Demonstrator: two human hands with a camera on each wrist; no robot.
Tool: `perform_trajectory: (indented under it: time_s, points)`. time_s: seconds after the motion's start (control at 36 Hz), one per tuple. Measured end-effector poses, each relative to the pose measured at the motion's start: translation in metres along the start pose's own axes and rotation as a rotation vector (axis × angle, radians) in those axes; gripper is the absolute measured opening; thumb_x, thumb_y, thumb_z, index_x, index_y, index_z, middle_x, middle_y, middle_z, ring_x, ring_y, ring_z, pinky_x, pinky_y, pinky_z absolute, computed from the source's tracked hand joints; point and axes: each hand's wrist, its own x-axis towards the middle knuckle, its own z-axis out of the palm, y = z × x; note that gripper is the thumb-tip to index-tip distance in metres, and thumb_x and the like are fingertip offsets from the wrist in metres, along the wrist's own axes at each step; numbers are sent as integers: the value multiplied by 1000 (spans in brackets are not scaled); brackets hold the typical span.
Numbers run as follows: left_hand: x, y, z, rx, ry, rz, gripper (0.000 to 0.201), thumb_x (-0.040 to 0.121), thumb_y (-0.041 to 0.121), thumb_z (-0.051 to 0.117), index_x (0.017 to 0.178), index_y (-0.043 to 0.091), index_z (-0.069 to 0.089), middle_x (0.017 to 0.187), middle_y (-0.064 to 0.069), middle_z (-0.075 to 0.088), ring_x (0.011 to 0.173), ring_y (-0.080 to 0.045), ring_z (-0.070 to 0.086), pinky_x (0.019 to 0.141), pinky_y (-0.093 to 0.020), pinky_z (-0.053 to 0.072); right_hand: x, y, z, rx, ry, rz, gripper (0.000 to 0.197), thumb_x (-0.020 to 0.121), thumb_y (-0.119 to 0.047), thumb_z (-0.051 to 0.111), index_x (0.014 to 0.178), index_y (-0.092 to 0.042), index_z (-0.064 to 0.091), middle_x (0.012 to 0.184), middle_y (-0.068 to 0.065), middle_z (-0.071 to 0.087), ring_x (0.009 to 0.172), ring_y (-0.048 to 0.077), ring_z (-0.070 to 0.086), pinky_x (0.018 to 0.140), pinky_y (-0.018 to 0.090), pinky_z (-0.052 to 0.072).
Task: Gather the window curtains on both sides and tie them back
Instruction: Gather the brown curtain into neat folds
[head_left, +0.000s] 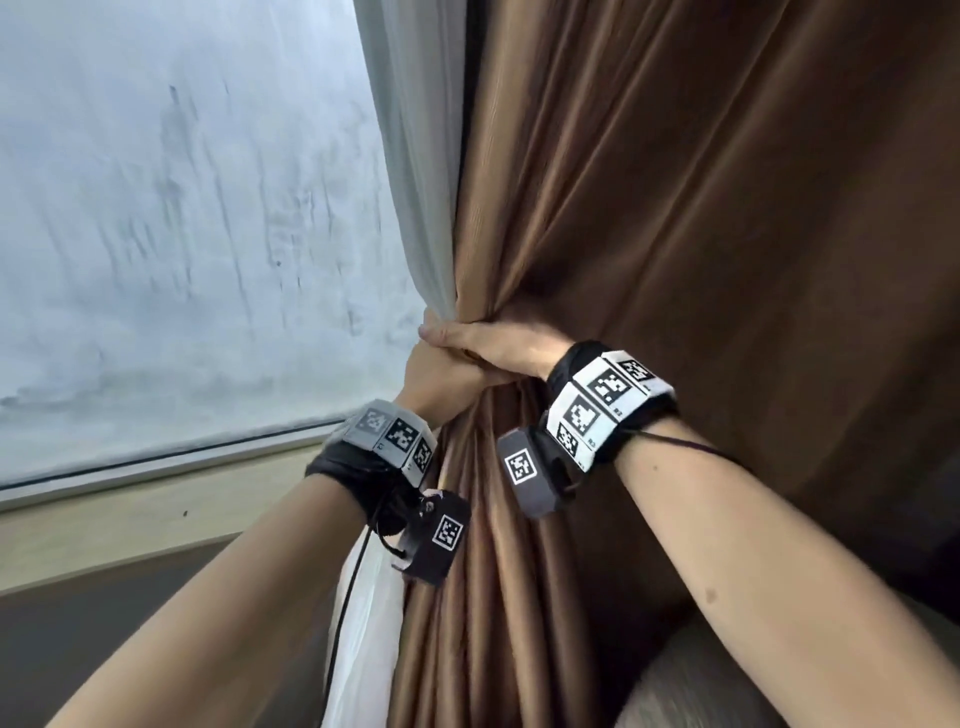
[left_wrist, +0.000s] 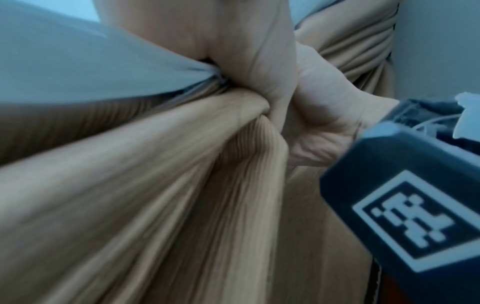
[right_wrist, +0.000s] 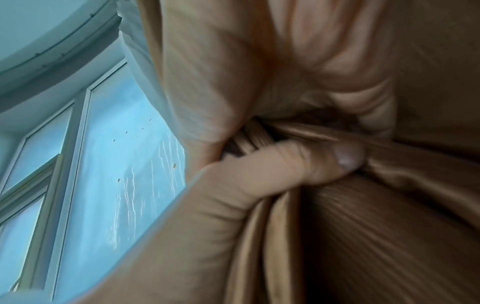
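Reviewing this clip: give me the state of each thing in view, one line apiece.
Brown curtain: bunched into a waist, not tied.
White sheer curtain: gathered into the same bunch.
Left hand: grips the bunch from the window side.
Right hand: grips the bunch, lying over the left hand.
Window: uncovered, glass streaked.

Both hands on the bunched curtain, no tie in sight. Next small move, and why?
Probably hold with the left hand and free the right hand to fetch a tieback: both grip the brown curtain and white sheer gathered together, and no tie shows.
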Motion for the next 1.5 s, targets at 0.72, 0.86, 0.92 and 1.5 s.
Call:
perform_trajectory:
  time_s: [0.72,0.86,0.92,1.5]
  points:
    - [33,4,13,643,166,-179,46,85,37,56,122,10,50,115,-10,60,105,-35,60,80,-39,46,28,-11,1,-382,106,-61,63,85,-61,51,122,-11,63,131,11,61,124,31,53,105,35,41]
    - [49,11,-1,604,239,-287,27,89,22,53,103,2,64,107,-16,68,102,-38,63,77,-36,47,29,12,1,76,-24,-51,57,79,-49,70,118,-7,68,122,3,67,115,17,61,103,30,45]
    - [59,5,-10,542,212,-328,29,85,19,57,107,1,65,111,-18,66,106,-38,62,83,-36,50,28,28,-2,362,-134,-54,40,84,-20,72,118,1,65,118,4,66,100,10,64,97,21,47]
    - [63,-7,-14,339,139,-348,49,68,22,75,114,10,64,102,-5,63,105,-30,61,78,-27,43,21,213,-123,649,717,485,111,53,-72,79,142,-16,43,138,-2,55,126,15,52,111,38,37]
